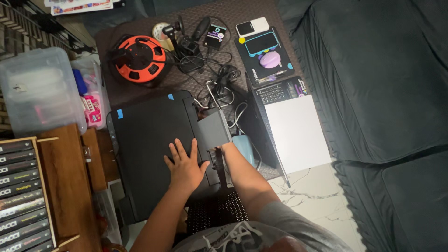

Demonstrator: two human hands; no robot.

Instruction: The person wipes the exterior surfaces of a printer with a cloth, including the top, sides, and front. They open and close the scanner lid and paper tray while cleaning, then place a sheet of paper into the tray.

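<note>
Resting flat, fingers spread, the left hand (184,165) is being pressed on a black printer (149,140) lying on the counter (140,88). The right hand (219,150) is being hidden behind its grey tray (213,129); grip cannot be told. The printer is being judged heavy and rigid, best held by its sides.

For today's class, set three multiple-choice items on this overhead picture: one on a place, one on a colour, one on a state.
1. Where does the left hand lie?
A. flat on the black printer
B. on the cable reel
C. on the sofa

2. What colour is the cable reel?
A. green
B. orange and black
C. white

3. How is the laptop?
A. shut
B. open, screen glowing white
C. upside down

Answers:
1 A, the palm and spread fingers rest on the printer's lid.
2 B, its frame is orange around a black drum.
3 B, the keyboard shows and the screen is bright.
</note>
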